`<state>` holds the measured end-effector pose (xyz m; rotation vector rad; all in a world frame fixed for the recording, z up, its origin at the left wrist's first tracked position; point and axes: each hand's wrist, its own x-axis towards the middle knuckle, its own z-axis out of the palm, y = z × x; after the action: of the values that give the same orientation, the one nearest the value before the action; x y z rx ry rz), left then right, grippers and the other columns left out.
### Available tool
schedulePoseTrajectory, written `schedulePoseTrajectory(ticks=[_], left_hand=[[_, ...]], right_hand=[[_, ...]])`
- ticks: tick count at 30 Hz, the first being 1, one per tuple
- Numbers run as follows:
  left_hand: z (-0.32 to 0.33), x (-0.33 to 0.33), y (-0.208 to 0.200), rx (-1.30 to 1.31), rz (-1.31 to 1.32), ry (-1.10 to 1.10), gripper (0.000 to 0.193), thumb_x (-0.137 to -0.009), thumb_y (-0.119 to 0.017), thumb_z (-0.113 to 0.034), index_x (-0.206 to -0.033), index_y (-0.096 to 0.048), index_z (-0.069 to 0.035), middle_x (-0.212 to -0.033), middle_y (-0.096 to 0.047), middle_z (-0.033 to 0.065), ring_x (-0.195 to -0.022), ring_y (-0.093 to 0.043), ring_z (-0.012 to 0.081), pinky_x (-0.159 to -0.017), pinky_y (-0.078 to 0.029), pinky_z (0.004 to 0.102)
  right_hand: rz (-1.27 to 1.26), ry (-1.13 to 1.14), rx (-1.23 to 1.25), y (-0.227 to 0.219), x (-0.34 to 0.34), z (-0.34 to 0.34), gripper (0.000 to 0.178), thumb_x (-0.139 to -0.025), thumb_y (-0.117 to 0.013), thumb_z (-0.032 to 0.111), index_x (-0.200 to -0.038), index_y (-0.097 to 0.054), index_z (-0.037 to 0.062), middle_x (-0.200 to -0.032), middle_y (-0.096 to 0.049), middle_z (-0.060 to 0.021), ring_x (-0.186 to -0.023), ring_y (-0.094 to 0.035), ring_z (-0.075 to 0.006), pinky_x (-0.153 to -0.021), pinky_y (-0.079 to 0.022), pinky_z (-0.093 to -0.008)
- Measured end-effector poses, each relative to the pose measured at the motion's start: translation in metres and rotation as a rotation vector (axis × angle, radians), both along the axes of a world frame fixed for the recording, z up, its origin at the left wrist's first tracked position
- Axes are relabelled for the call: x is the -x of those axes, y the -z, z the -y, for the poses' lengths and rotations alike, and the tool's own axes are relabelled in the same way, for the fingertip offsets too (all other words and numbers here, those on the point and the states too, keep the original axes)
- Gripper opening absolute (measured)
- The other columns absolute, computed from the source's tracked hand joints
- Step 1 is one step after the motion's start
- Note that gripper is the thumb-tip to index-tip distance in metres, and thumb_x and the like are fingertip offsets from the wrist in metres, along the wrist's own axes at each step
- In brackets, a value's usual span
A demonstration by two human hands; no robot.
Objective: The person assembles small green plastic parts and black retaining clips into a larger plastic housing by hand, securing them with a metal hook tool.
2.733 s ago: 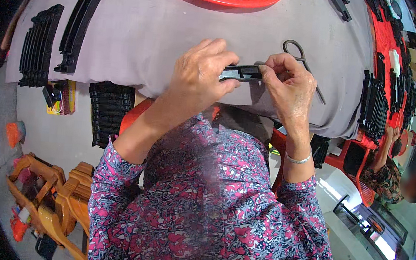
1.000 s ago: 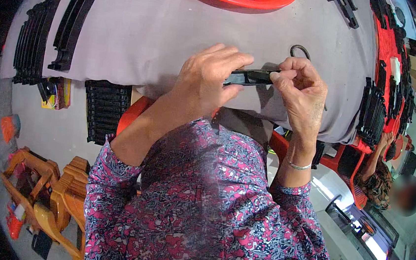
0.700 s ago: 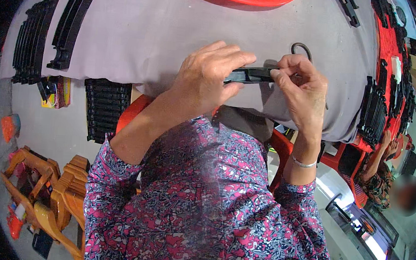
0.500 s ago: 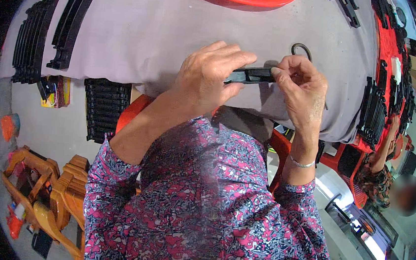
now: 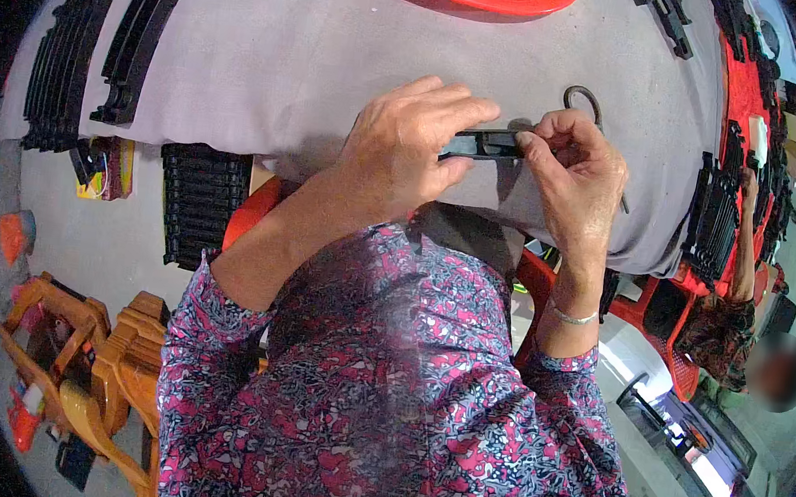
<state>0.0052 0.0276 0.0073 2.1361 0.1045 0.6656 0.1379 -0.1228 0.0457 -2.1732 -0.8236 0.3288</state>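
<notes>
A narrow black plastic part (image 5: 496,145) with an open frame spans the gap between my two hands, above the near edge of the grey cloth. Its left end sits between the thumb and fingers of my left hand (image 5: 406,140), which covers that end. The thumb and forefinger of my right hand (image 5: 582,179) pinch its right end. Any smaller piece under those fingertips is hidden. Just beyond my right hand, a dark loop-shaped handle (image 5: 583,96), apparently of scissors, lies on the cloth, the rest mostly covered by the hand.
A red basin (image 5: 495,3) of small black pieces stands at the far side of the grey-covered table (image 5: 273,58). Rows of long black parts (image 5: 68,68) lie at left; more (image 5: 715,215) lie at right. Another person's arm (image 5: 746,241) reaches over a red-covered table. Below left is a wooden chair (image 5: 90,354).
Both hands keep their hold on the black part, with hardly any shift. At right, the other person's arm has stretched farther over the red-covered table. The whole view has tilted slightly.
</notes>
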Motion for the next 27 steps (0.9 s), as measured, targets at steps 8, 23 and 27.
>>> schedulePoseTrajectory(ticks=[8,23,27], left_hand=[[0.001,-0.002,0.005,0.026,0.066,-0.002,0.048,-0.064,-0.075,-0.002,-0.111,-0.063,0.001,-0.088,-0.062,0.0139,-0.082,-0.059,0.0327,-0.072,-0.049,0.0412],[0.002,-0.002,0.010,0.024,0.057,-0.008,0.048,-0.066,-0.074,-0.004,-0.112,-0.062,0.001,-0.090,-0.062,0.0144,-0.081,-0.059,0.0334,-0.074,-0.048,0.0428],[0.002,-0.003,0.008,0.021,0.045,0.002,0.048,-0.066,-0.074,-0.004,-0.113,-0.062,0.001,-0.088,-0.061,0.0143,-0.081,-0.058,0.0332,-0.073,-0.048,0.0426]], right_hand=[[-0.081,0.023,-0.036,0.000,-0.008,0.003,0.013,-0.077,-0.074,0.005,-0.079,-0.062,0.0013,-0.063,-0.060,-0.0006,-0.060,-0.056,-0.0061,-0.057,-0.046,-0.0240],[-0.473,0.020,-0.184,-0.013,-0.012,0.005,0.010,-0.081,-0.073,-0.001,-0.084,-0.064,0.0027,-0.071,-0.055,0.0064,-0.066,-0.050,-0.0023,-0.061,-0.040,-0.0184],[-0.335,-0.042,-0.158,-0.010,-0.005,-0.001,0.011,-0.080,-0.073,-0.001,-0.082,-0.063,0.0017,-0.071,-0.054,0.0062,-0.067,-0.050,-0.0026,-0.061,-0.041,-0.0187]])
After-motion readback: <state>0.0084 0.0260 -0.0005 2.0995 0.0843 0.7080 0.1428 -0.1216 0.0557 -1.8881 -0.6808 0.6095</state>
